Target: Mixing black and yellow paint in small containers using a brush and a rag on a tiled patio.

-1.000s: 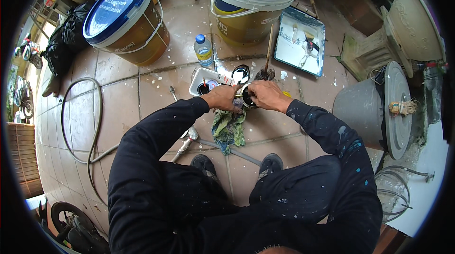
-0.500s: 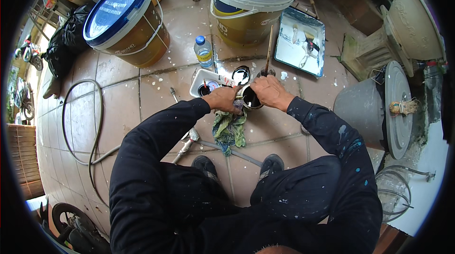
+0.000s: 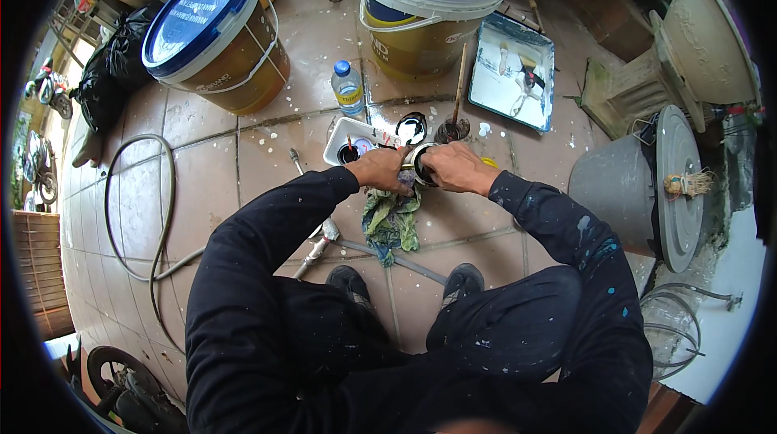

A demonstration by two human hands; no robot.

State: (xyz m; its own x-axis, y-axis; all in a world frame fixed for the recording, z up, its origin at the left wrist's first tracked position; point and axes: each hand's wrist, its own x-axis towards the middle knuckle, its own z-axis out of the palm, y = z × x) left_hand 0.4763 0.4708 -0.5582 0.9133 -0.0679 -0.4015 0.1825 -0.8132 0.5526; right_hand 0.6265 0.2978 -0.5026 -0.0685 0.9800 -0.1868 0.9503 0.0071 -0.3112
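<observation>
A small open tin [image 3: 418, 160] with a dark inside stands tilted between my two hands. My left hand [image 3: 382, 171] is closed around the tin's left side. Just below that hand hangs a stained green cloth [image 3: 390, 223]. My right hand [image 3: 457, 167] is closed at the tin's right rim; its fingertips and what they hold are hidden. Past its knuckles shows a small yellow piece [image 3: 489, 162]. Behind it, a wooden stick [image 3: 460, 82] stands in a dark, stained pot [image 3: 452, 131]. A round lid with dark liquid [image 3: 412, 127] lies behind the tin, beside a white tray [image 3: 333, 142].
A capped plastic bottle [image 3: 347, 87] stands ahead, before two blue-lidded buckets [image 3: 218, 45]. At the right are a paint tray [image 3: 518, 102] with a brush and a lidded grey bin [image 3: 619, 187]. A hose [image 3: 166, 215] loops at the left; a pipe piece [image 3: 316, 252] lies near my feet.
My right hand has moved down and left, off the stick's pot to the tin's rim. The pot and the yellow piece now show. The tin has tilted; my left hand keeps its place.
</observation>
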